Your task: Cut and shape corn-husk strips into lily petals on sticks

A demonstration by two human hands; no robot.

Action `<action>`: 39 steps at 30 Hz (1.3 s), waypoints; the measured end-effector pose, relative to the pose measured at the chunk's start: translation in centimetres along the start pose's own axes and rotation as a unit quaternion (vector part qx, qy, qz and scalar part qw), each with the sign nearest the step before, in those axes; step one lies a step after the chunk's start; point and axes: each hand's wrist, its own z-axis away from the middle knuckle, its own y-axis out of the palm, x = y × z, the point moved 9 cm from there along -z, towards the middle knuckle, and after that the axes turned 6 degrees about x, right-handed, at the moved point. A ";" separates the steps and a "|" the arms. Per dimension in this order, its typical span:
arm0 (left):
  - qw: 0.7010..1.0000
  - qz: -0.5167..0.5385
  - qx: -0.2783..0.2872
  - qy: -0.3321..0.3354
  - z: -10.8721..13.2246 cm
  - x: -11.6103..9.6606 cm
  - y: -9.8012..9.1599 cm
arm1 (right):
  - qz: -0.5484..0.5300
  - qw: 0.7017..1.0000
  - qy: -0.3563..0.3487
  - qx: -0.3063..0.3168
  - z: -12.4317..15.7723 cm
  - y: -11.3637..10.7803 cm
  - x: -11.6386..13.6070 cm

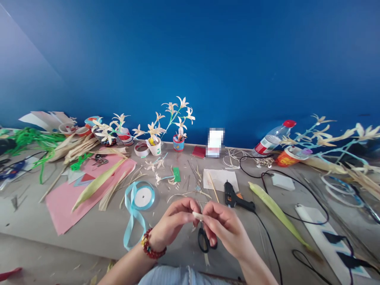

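Note:
Both hands meet above the front middle of the table. Pinched in my right hand [227, 227] is a small pale strip, apparently corn husk [198, 216]. My left hand [175, 219], with a red bead bracelet [151, 245] at its wrist, is closed with its thumb and fingertips at the strip's other end. Black-handled scissors [203, 240] lie below the hands, partly hidden by my right fingers. A black glue gun [236, 198] rests beyond the right hand. Left of the hands is a roll of light blue ribbon [148, 196] with a loose tail.
Husk flowers [178, 111] on wrapped stems stand in cups along the blue wall. Left lies pink paper [62, 209] with a long husk [96, 186]. Right are another husk [276, 209], a power strip [320, 237], trailing black cables and a tilted plastic bottle [271, 138].

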 end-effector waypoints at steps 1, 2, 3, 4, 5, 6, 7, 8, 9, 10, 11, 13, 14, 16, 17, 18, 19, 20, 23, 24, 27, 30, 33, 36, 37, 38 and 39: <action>1.000 -0.019 -0.007 -0.010 0.1 0.1 -0.1 | 0.010 1.000 -0.001 -0.004 0.0 -0.1 0.0; 0.999 -0.033 -0.017 -0.018 0.1 0.2 -0.2 | 0.015 1.000 -0.003 -0.006 0.1 -0.1 0.0; 0.999 -0.038 -0.025 -0.027 0.2 0.4 -0.3 | 0.014 1.000 -0.005 -0.006 0.1 -0.1 -0.1; 0.999 -0.029 -0.029 -0.032 0.1 0.6 -0.2 | 0.008 1.000 -0.009 -0.002 0.0 0.1 -0.1; 0.999 -0.010 -0.031 -0.033 0.1 0.8 -0.1 | -0.003 1.000 -0.015 0.003 0.0 0.2 -0.3; 0.999 0.016 -0.028 -0.033 0.0 1.0 0.1 | -0.020 1.000 -0.023 0.005 0.0 0.3 -0.4; 0.998 0.044 -0.023 -0.030 -0.1 1.2 0.3 | -0.041 0.999 -0.032 0.004 0.0 0.4 -0.5; 0.997 0.072 -0.016 -0.025 -0.2 1.3 0.6 | -0.067 0.997 -0.041 0.000 0.0 0.4 -0.7; 0.995 0.099 -0.012 -0.017 -0.3 1.2 0.7 | -0.098 0.994 -0.051 -0.004 0.0 0.3 -0.8; 0.992 0.125 -0.008 -0.007 -0.3 1.1 0.8 | -0.133 0.989 -0.063 -0.010 0.1 0.2 -0.9; 0.988 0.153 -0.005 0.002 -0.4 1.0 0.9 | -0.166 0.983 -0.074 -0.015 0.2 0.1 -0.9; 0.980 0.197 -0.007 0.016 -0.4 0.5 0.8 | -0.207 0.974 -0.093 -0.025 0.5 -0.3 -0.9; 0.979 0.201 -0.008 0.023 -0.3 0.3 0.7 | -0.211 0.972 -0.098 -0.030 0.6 -0.5 -0.8; 0.987 0.160 -0.009 0.032 -0.2 -0.3 0.7 | -0.190 0.976 -0.098 -0.031 0.7 -0.6 -0.8; 0.992 0.124 -0.009 0.033 -0.1 -0.5 0.7 | -0.172 0.980 -0.094 -0.027 0.8 -0.6 -0.8; 0.996 0.088 -0.010 0.031 -0.1 -0.6 0.8 | -0.156 0.983 -0.091 -0.023 0.7 -0.5 -0.7; 0.998 0.059 -0.012 0.026 0.0 -0.7 0.8 | -0.142 0.986 -0.088 -0.021 0.7 -0.5 -0.6; 0.999 0.039 -0.016 0.018 0.1 -0.6 0.8 | -0.128 0.988 -0.085 -0.021 0.7 -0.4 -0.5; 1.000 0.004 -0.028 0.005 0.3 -0.5 0.8 | -0.080 0.993 -0.081 -0.018 0.7 -0.3 0.5; 0.999 -0.009 -0.031 0.005 0.3 -0.5 0.8 | -0.055 0.995 -0.079 -0.014 0.6 -0.2 1.0; 0.998 -0.050 -0.030 0.001 0.3 -0.7 0.9 | 0.037 0.996 -0.086 -0.012 0.6 0.0 2.6; 0.998 -0.054 -0.017 -0.009 0.2 -0.5 1.2 | 0.068 0.993 -0.094 -0.017 0.5 0.0 3.1; 1.000 0.014 -0.014 -0.010 0.1 0.1 1.2 | -0.043 0.997 -0.056 0.000 0.3 0.1 1.1; 0.995 0.102 -0.008 -0.008 -0.1 1.0 1.3 | -0.190 0.981 -0.031 0.018 0.0 0.0 -0.9; 0.992 0.122 -0.006 -0.001 -0.1 1.1 1.3 | -0.231 0.972 -0.037 0.018 0.0 -0.2 -1.2; 0.990 0.137 -0.006 0.011 -0.2 1.1 1.3 | -0.263 0.964 -0.047 0.013 0.0 -0.6 -1.3; 0.989 0.145 -0.006 0.024 -0.2 1.0 1.2 | -0.282 0.957 -0.060 0.004 0.1 -1.0 -1.2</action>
